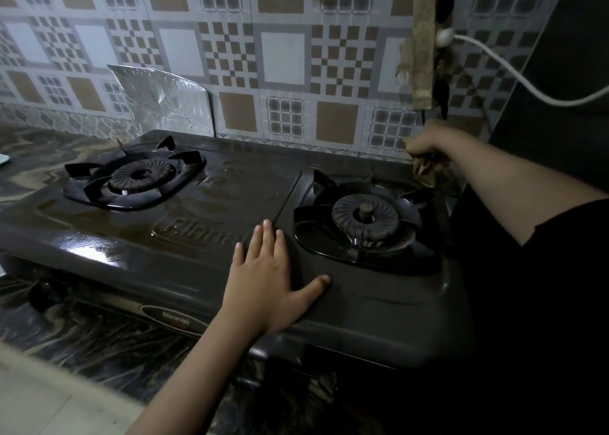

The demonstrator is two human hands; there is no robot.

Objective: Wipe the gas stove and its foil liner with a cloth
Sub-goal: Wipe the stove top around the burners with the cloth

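At about nine o'clock, the marbled tabletop (39,144) runs off to the frame's edge, dark and veined. On it sits the gas stove (184,236), a dark two-burner unit with a glossy, wet-looking top and raised lettering at its middle. Its left burner (140,174) lies toward ten o'clock, ringed by a black pan support. Just behind that burner, at eleven o'clock, a sheet of foil liner (164,100) stands upright, leaning against the patterned tile wall (280,55).

Near the centre, at about six o'clock, the left hand (268,279) lies flat on the stove's front deck, fingers straight and spread wide, thumb stretched toward the right burner (364,217), holding nothing. That burner sits at about three o'clock of the hand, inside its own black pan support.

Toward two o'clock, the right hand (428,146) is curled around a brownish cloth (425,171), which hangs down onto the stove's back right corner. Above it, at one o'clock, a white cable (514,75) sweeps across the wall from a taped fitting.
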